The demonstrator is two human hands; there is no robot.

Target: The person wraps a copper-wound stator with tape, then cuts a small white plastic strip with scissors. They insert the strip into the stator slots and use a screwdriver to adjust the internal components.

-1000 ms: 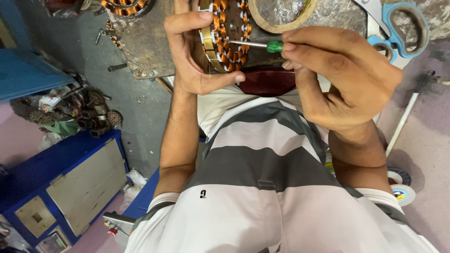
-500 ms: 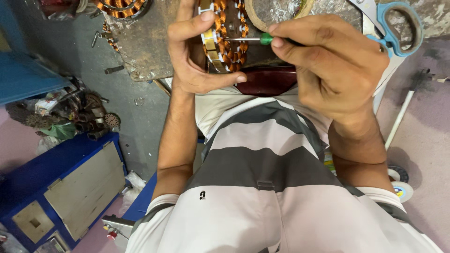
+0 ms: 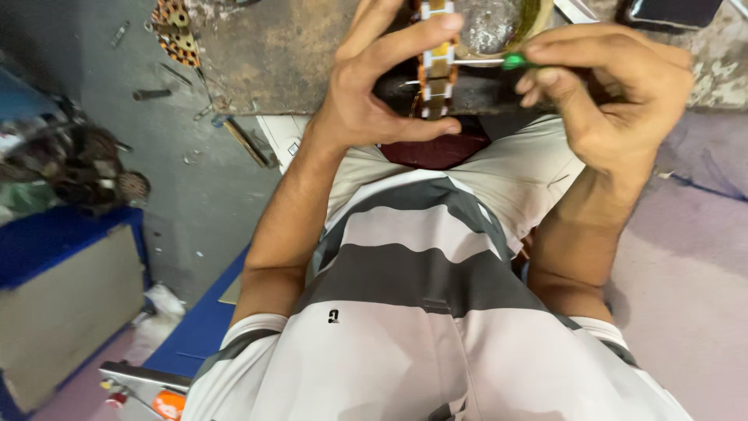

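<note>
Here the left hand (image 3: 374, 86) is clenched around a wound coil core (image 3: 436, 66), a narrow banded piece in orange, white and brown seen edge-on. The thumb lies under it and the fingers curl over its top, so the core sits inside the grip, above the person's lap and at the near edge of the desk (image 3: 273, 54).

The right hand (image 3: 615, 90) pinches a small screwdriver (image 3: 499, 61) with a green handle between thumb and fingertips. Its thin metal shaft runs level toward the left, and the tip meets the right face of the core, just beside the left index finger. The two hands are close, parted only by the shaft's length.

Just beyond the core, a round grey metal dish (image 3: 491, 27) with a yellowish rim rests on the worn brown desk. Whether the core touches it cannot be told. A second copper-wound stator (image 3: 175, 31) lies at the desk's far left corner, well apart from both hands. A dark red object (image 3: 436, 148) sits in the lap below the left hand, partly hidden by it.

The person wears a shirt (image 3: 405, 281) striped grey and off-white. On the grey floor to the left stand a blue cabinet (image 3: 70, 296) and a blurred heap of dark metal parts (image 3: 86, 168).
</note>
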